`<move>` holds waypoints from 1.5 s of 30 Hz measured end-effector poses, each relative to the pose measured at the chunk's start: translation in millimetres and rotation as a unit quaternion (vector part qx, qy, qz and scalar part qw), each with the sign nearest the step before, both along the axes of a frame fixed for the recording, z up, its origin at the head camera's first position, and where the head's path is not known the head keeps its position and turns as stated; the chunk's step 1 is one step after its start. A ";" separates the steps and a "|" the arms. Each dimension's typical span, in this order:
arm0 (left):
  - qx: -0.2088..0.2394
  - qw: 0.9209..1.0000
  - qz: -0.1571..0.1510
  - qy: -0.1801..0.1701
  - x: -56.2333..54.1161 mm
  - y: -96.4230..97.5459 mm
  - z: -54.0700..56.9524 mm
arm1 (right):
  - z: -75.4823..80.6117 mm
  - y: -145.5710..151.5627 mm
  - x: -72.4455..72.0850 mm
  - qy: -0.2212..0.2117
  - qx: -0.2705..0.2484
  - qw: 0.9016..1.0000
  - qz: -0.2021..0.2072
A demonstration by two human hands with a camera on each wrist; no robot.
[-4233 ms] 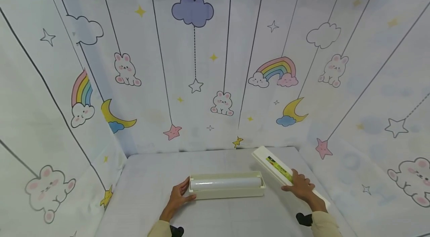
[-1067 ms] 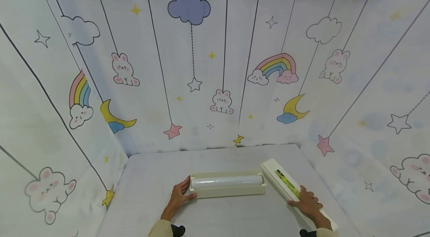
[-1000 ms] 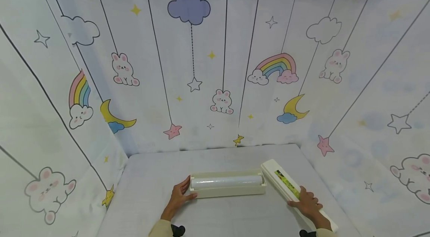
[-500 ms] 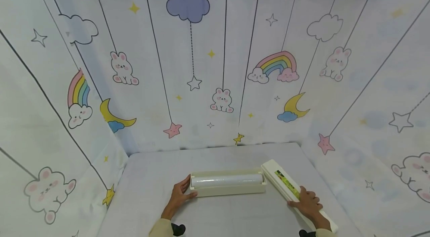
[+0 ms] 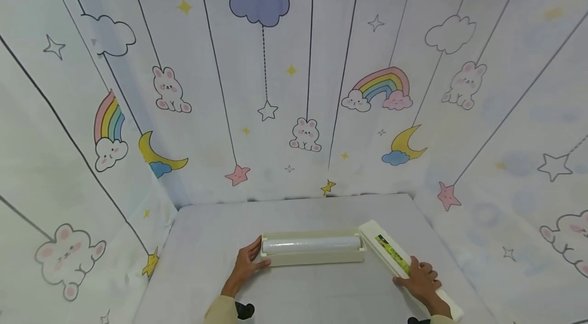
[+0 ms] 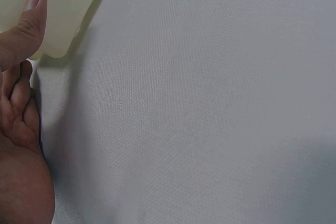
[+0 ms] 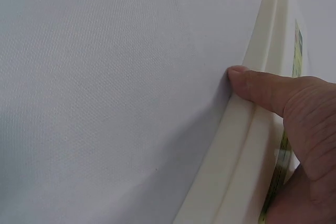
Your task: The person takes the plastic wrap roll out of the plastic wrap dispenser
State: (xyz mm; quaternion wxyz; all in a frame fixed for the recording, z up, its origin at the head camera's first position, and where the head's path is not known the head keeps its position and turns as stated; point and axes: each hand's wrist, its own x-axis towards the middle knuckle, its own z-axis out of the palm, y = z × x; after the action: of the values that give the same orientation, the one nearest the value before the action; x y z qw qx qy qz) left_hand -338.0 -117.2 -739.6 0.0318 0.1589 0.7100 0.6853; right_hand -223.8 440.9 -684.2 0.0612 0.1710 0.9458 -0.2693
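Observation:
A cream, open-topped dispenser box (image 5: 317,260) lies lengthwise on the table, with a shiny roll of cling film (image 5: 312,245) inside. My left hand (image 5: 245,266) holds the box's left end, thumb at the front corner and fingers round the far side. In the left wrist view, that thumb lies against the box's side (image 6: 65,17). My right hand (image 5: 421,279) grips the long cream lid (image 5: 374,229), which slants beside the box's right end with its green label (image 5: 392,254) up. The right wrist view shows the thumb across the lid's near side (image 7: 265,30).
A pale cloth covers the table (image 5: 321,293). Behind it and on both sides hang white printed curtains (image 5: 211,84) with rabbits, moons and stars. The table's far edge meets the back curtain.
Since the earliest frame, my right hand has brought the lid rightward and nearer to me. Over the last second both hands stay nearly still; the head view shifts slightly.

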 end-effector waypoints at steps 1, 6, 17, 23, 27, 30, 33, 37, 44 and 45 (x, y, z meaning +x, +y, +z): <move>-0.002 1.000 0.001 -0.002 -0.1 0.5 1.1 | -0.8 0.1 -0.4 0.000 0.001 1.000 -0.002; -0.006 1.000 0.001 -0.020 0.7 2.6 5.0 | -4.7 1.0 -1.4 -0.001 0.014 1.000 -0.006; -0.012 1.000 -0.003 -0.001 -1.2 -1.1 3.4 | 10.6 -8.2 1.4 -0.012 0.036 0.999 0.005; -0.022 1.000 0.001 0.014 -2.2 -3.6 2.7 | 29.7 -17.6 -10.1 0.020 0.091 0.995 0.025; -0.040 0.998 0.004 0.041 0.3 -3.1 6.7 | 50.0 -33.3 -28.6 0.133 0.102 0.984 0.064; -0.055 0.995 0.001 0.078 4.6 -2.4 10.6 | 63.4 -49.6 -42.3 0.227 0.091 0.964 0.108; -0.061 0.993 -0.003 0.101 8.1 -3.2 11.3 | 72.7 -68.1 -56.9 0.286 0.065 0.943 0.157; -0.061 0.996 0.002 0.063 6.5 -2.4 7.0 | 79.4 -88.8 -73.8 0.304 0.027 0.927 0.219; -0.027 1.000 0.003 0.002 -2.1 -3.6 2.8 | 82.2 -109.3 -90.7 0.273 -0.004 0.915 0.296; -0.022 1.000 0.003 0.001 -3.1 -4.1 3.1 | 82.7 -111.3 -92.6 0.259 -0.011 0.918 0.299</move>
State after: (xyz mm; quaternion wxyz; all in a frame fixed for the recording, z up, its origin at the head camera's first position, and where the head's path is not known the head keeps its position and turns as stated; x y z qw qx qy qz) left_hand -341.1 -121.3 -736.6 0.0330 0.1568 0.7254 0.6694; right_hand -316.5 329.5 -601.5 -0.1067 -0.1965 0.9324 -0.2840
